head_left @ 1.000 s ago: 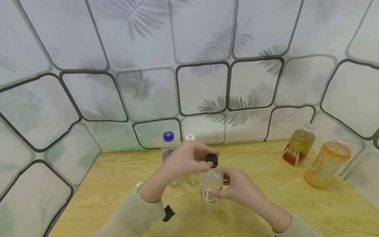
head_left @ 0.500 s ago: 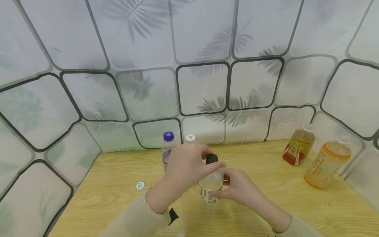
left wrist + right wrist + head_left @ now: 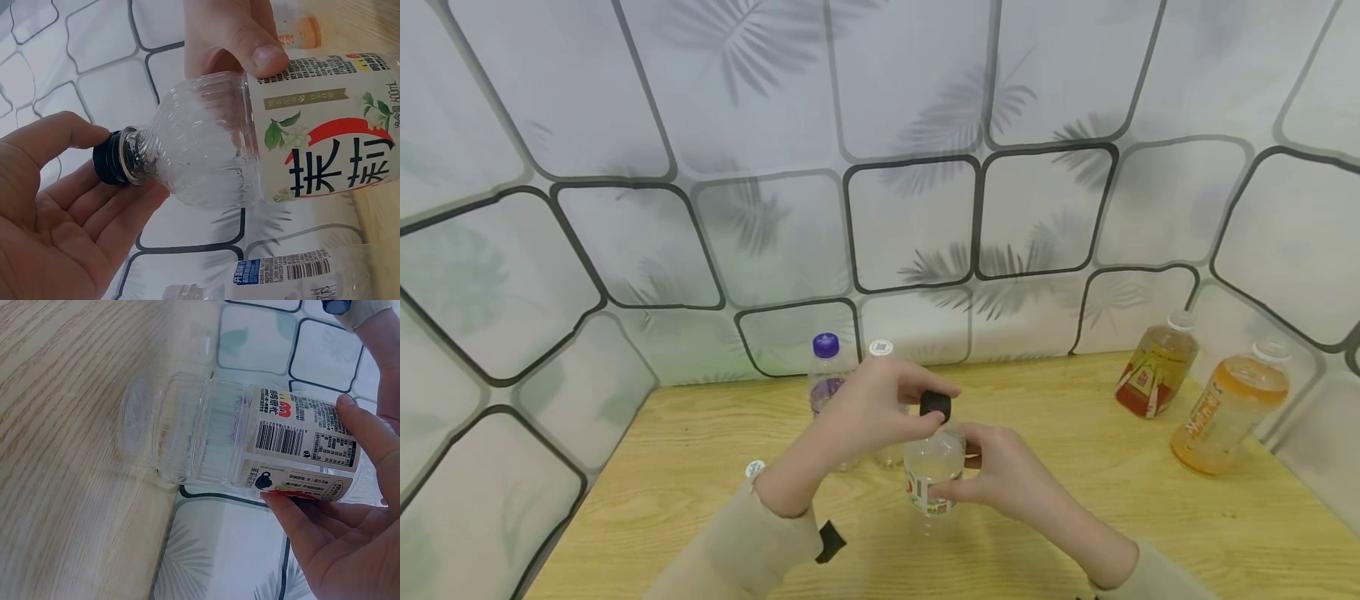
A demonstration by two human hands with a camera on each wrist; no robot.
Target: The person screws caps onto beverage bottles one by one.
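A clear plastic bottle [image 3: 931, 458] with a white label stands upright on the table, apparently empty. My right hand [image 3: 1003, 471] grips it around the label from the right, thumb in front and fingers behind. At the bottle's mouth sits a black cap [image 3: 110, 159], which my left hand [image 3: 876, 408] pinches with the thumb and fingers. In the left wrist view, that thumb's tip presses the cap's edge, while the other fingers extend behind cap and neck. The printed label [image 3: 300, 440] shows a barcode in the right wrist view. How far the cap is threaded cannot be told.
Behind the left hand stand a purple-capped bottle [image 3: 826, 358] and a white-capped bottle [image 3: 882, 348]. A loose white cap [image 3: 756, 468] lies at left, partly covered by the sleeve. An amber-red bottle [image 3: 1157, 367] and an orange-labelled bottle [image 3: 1231, 412] stand right on the wooden table [image 3: 1075, 533].
Half a second ago my left hand was twisted further over the cap, thumb reaching right. Now it is turned back, close to its earlier pose. The right hand and bottle stayed put.
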